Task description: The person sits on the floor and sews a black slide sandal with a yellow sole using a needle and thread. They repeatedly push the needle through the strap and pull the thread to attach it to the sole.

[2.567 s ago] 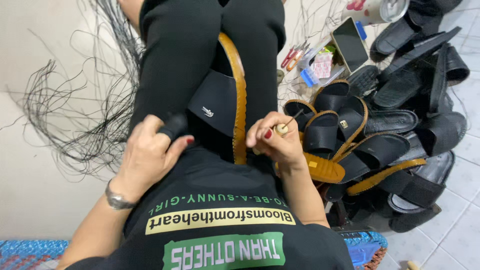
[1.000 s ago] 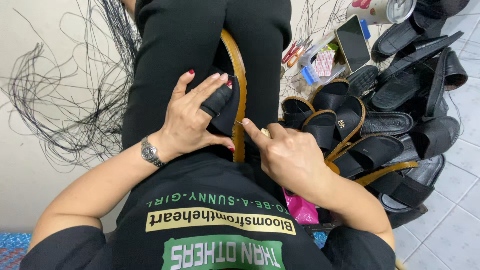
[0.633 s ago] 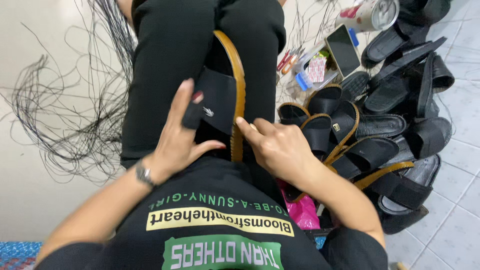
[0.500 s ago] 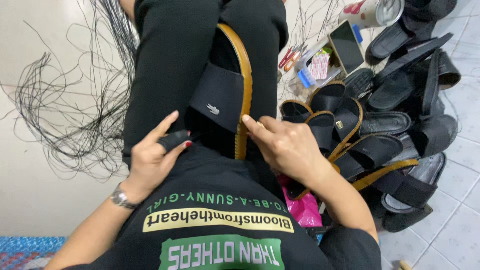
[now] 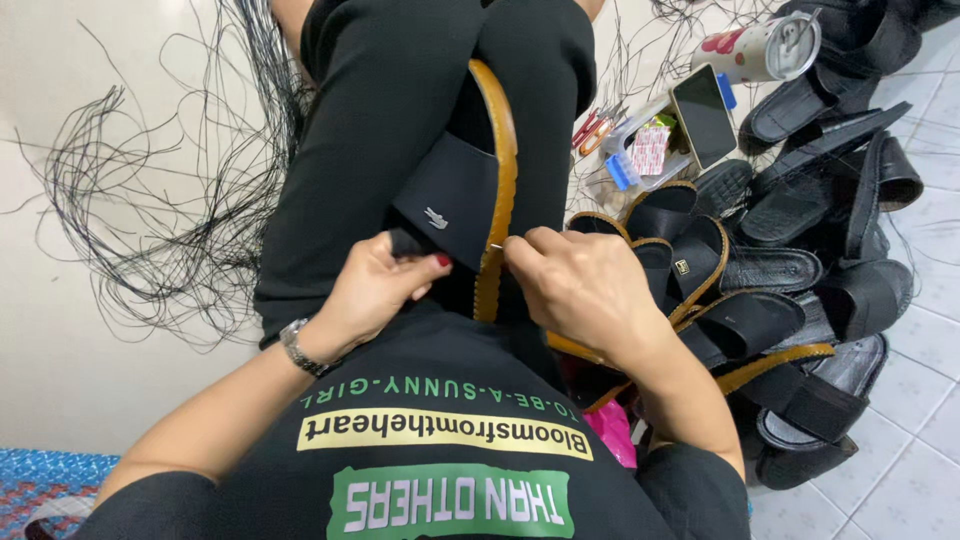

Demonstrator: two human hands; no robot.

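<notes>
A black slide sandal with a tan sole edge stands on its side between my legs in black trousers. My left hand grips the near end of its black strap, thumb on top. At the tan edge, my right hand pinches a thin metal needle, its tip against the sole. The thread itself is too fine to make out here.
A pile of similar black and tan sandals lies to my right on the tiled floor. Loose black threads spread over the floor at left. A phone, a printed tumbler and small tools lie at the back right.
My left hand dropped from the flat of the strap to grip its near end. My right hand moved in to the tan edge and now pinches a needle there.
</notes>
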